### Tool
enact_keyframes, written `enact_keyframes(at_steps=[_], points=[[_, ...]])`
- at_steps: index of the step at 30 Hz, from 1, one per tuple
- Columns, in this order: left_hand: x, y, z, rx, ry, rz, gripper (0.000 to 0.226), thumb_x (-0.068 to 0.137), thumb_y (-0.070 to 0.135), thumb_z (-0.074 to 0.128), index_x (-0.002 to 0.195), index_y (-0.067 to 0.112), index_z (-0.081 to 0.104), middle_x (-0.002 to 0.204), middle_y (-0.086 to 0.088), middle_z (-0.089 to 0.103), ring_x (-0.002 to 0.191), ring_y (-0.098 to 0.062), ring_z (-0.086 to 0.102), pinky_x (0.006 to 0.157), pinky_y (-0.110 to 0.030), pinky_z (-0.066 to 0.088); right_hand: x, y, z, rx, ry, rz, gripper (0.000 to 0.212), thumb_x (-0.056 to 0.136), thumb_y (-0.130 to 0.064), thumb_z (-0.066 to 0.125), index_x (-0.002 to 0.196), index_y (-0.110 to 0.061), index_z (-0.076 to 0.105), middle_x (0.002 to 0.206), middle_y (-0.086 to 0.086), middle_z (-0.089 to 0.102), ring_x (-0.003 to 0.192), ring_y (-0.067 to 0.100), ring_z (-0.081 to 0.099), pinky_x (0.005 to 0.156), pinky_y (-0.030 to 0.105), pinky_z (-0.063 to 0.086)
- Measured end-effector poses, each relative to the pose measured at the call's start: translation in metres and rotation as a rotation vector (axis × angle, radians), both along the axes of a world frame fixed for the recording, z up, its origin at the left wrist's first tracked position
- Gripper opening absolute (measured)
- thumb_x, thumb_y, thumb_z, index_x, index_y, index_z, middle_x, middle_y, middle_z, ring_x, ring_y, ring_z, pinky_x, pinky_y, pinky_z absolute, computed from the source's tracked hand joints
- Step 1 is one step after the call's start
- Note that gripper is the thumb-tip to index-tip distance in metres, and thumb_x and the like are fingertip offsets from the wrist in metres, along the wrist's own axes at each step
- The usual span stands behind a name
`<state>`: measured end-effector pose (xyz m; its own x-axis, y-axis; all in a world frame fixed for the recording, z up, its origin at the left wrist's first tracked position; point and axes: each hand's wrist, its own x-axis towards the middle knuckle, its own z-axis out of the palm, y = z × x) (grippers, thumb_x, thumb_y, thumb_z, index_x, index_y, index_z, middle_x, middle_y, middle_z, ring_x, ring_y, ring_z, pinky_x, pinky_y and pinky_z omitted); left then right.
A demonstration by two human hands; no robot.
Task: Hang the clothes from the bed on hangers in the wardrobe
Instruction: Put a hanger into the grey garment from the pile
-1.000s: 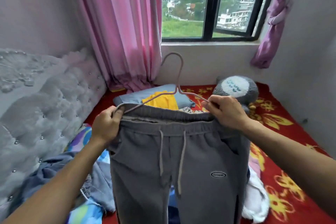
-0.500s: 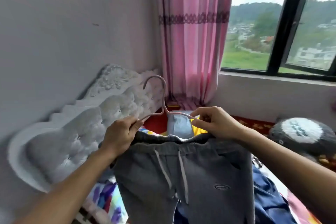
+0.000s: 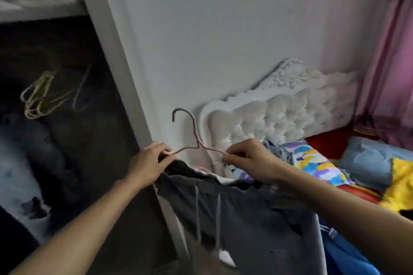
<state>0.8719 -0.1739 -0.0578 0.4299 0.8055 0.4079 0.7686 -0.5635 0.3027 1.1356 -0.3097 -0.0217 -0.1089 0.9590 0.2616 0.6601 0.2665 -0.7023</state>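
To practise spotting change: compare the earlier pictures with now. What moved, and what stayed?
The person turned left, carrying the pink hanger with the grey trousers towards the open wardrobe. The left hand and right hand kept their grip on the hanger's ends.

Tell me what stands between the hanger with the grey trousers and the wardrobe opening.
Only the wardrobe's white frame edge, left of the hanger; the left hand is at it. Nothing else visible blocks the opening.
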Motion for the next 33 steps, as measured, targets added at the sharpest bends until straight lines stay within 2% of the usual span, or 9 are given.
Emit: enact_keyframes(at_steps=[3,6,10,13,17,22,25,28,33], points=[[-0.101,-0.004,0.002,-0.031,-0.009,0.188,0.022,0.085,0.049,0.062,0.098,0.031,0.063,0.089,0.009,0.054,0.083,-0.016,0.056,0.073,-0.034,0.048,-0.065,0.02,0.012,-0.016,0.004,0.07,0.039,0.093,-0.027,0.061,0.056,-0.017,0.053,0.049,-0.007,0.038,0.047,0.003,0.035,0.05,0.024,0.03],[-0.2,-0.014,-0.005,-0.084,-0.056,0.368,0.025,0.084,0.05,0.063,0.096,0.027,0.063,0.086,0.006,0.054,0.083,-0.019,0.058,0.075,-0.037,0.05,-0.133,0.046,0.021,-0.083,0.079,0.141,0.031,0.092,-0.025,0.062,0.068,-0.006,0.063,0.053,-0.002,0.046,0.045,0.005,0.04,0.047,0.019,0.032],[-0.318,-0.029,-0.013,-0.198,-0.1,0.483,0.018,0.086,0.044,0.064,0.08,0.027,0.062,0.076,0.003,0.061,0.076,-0.018,0.063,0.069,-0.032,0.05,-0.232,0.093,0.025,-0.128,0.174,0.142,0.026,0.089,-0.023,0.066,0.076,-0.001,0.07,0.056,0.004,0.051,0.048,0.011,0.042,0.047,0.025,0.034],[-0.402,-0.029,-0.009,-0.218,-0.064,0.57,0.019,0.087,0.044,0.063,0.085,0.025,0.065,0.079,0.005,0.061,0.076,-0.015,0.062,0.07,-0.033,0.052,-0.308,0.124,0.029,-0.168,0.299,0.093,0.019,0.088,-0.014,0.067,0.078,0.001,0.074,0.055,0.005,0.055,0.05,0.014,0.046,0.047,0.023,0.036],[-0.491,-0.017,0.007,-0.184,-0.06,0.637,0.023,0.087,0.04,0.064,0.095,0.018,0.067,0.085,0.0,0.062,0.08,-0.018,0.06,0.074,-0.031,0.05,-0.395,0.162,0.047,-0.244,0.426,0.044,0.018,0.089,-0.007,0.063,0.082,0.006,0.073,0.051,0.004,0.05,0.033,0.008,0.039,0.034,0.016,0.03],[-0.548,0.006,0.029,-0.187,-0.022,0.654,0.021,0.089,0.043,0.06,0.096,0.024,0.064,0.086,0.003,0.061,0.083,-0.017,0.061,0.071,-0.03,0.05,-0.475,0.205,0.086,-0.253,0.517,0.039,0.018,0.09,-0.005,0.056,0.08,0.001,0.07,0.053,0.004,0.046,0.037,0.011,0.033,0.034,0.015,0.026],[-0.563,0.023,0.036,-0.17,-0.032,0.639,0.021,0.09,0.047,0.056,0.097,0.028,0.063,0.088,0.006,0.061,0.081,-0.013,0.06,0.074,-0.033,0.052,-0.514,0.241,0.113,-0.294,0.597,0.031,0.024,0.089,-0.003,0.056,0.066,-0.005,0.06,0.044,0.001,0.045,0.03,0.008,0.03,0.032,0.015,0.024],[-0.573,0.041,0.042,-0.153,-0.039,0.604,0.025,0.091,0.049,0.053,0.097,0.026,0.063,0.089,0.005,0.06,0.083,-0.012,0.059,0.077,-0.034,0.052,-0.546,0.283,0.14,-0.355,0.75,0.046,0.032,0.093,0.004,0.04,0.064,-0.004,0.05,0.041,0.002,0.047,0.024,0.006,0.028,0.029,0.012,0.023],[-0.599,0.085,0.066,-0.085,-0.041,0.575,0.027,0.089,0.048,0.057,0.1,0.025,0.064,0.092,0.004,0.058,0.087,-0.014,0.058,0.079,-0.036,0.051,-0.589,0.36,0.185,-0.335,0.865,0.047,0.037,0.094,0.005,0.021,0.065,-0.003,0.043,0.065,0.008,0.041,0.021,0.004,0.029,0.026,0.014,0.023]])
